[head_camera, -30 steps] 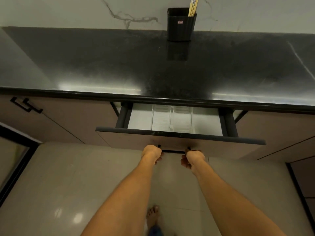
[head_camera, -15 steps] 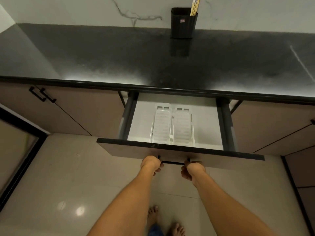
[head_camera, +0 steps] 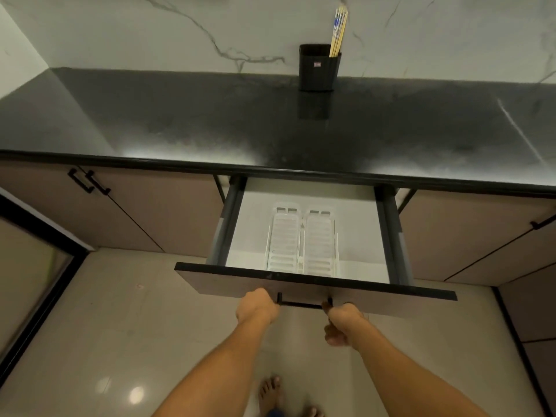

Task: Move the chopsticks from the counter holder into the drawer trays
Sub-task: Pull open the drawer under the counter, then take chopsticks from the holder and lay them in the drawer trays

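Note:
Several yellow chopsticks [head_camera: 339,33] stand upright in a black holder [head_camera: 319,70] at the back of the dark counter [head_camera: 210,124], against the marble wall. Below the counter edge a drawer [head_camera: 228,281] is pulled out. Two clear ribbed trays [head_camera: 302,245] lie side by side in its middle, with nothing in them. My left hand [head_camera: 257,307] is curled around the left end of the black drawer handle [head_camera: 302,304]. At the handle's right end, my right hand [head_camera: 343,323] has its fingers hooked on.
Closed cabinet doors with black handles [head_camera: 88,182] flank the drawer on both sides. A glass door with a dark frame [head_camera: 39,266] stands at the left. My bare feet [head_camera: 270,395] are on the glossy tiled floor beneath the drawer.
The drawer has slid out towards me, pulled by both hands, and now shows the full length of the two trays. My view has tilted up, showing more of the chopsticks.

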